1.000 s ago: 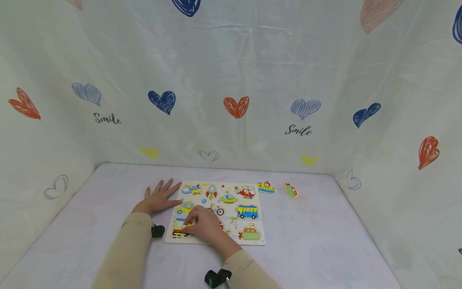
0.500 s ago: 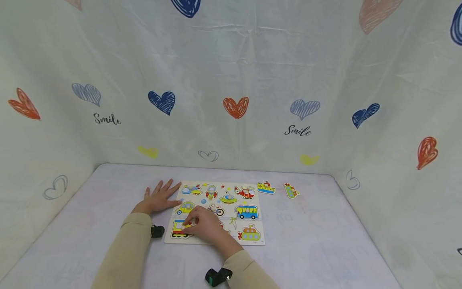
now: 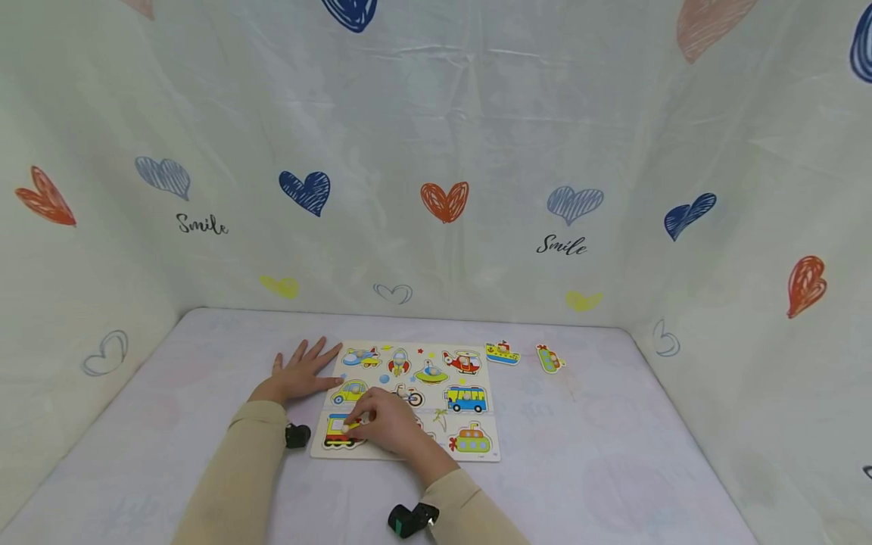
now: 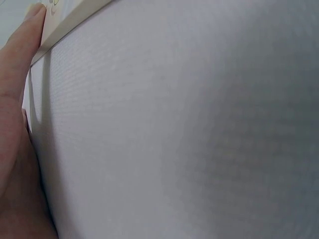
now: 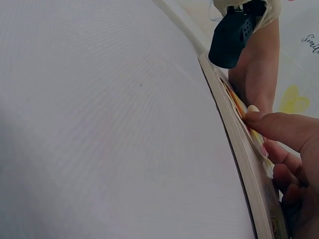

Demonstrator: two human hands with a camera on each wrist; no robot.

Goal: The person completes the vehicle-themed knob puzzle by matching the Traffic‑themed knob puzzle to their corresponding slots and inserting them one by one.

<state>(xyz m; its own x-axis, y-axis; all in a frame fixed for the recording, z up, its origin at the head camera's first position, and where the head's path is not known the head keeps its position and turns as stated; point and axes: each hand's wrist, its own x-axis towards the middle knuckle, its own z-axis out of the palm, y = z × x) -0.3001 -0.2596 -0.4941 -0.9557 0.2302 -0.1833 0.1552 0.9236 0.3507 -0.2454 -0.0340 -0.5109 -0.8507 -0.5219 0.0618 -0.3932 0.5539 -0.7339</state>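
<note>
A wooden peg puzzle board (image 3: 439,454) with colourful vehicle pictures lies on the table. My right hand (image 3: 391,424) is over its near left part, thumb and fingertips pinching the small pale knob (image 5: 253,108) of a red, yellow and blue train piece (image 3: 336,430). That train piece sits at its place in the board's lower left corner, its right side hidden by the hand. My left hand (image 3: 300,377) rests flat on the table with spread fingers, its thumb (image 4: 31,30) on the board's left edge. The curled fingers cover pictures in the bottom row.
To the right of the board's far corner lie a yellow and blue ship piece (image 3: 502,353) and a green and yellow submarine piece (image 3: 550,359). A white table (image 3: 599,454) is backed by a pale curtain (image 3: 381,250) printed with hearts.
Over the last second my right hand stays at the train piece with only slight finger movement. The left hand keeps its place.
</note>
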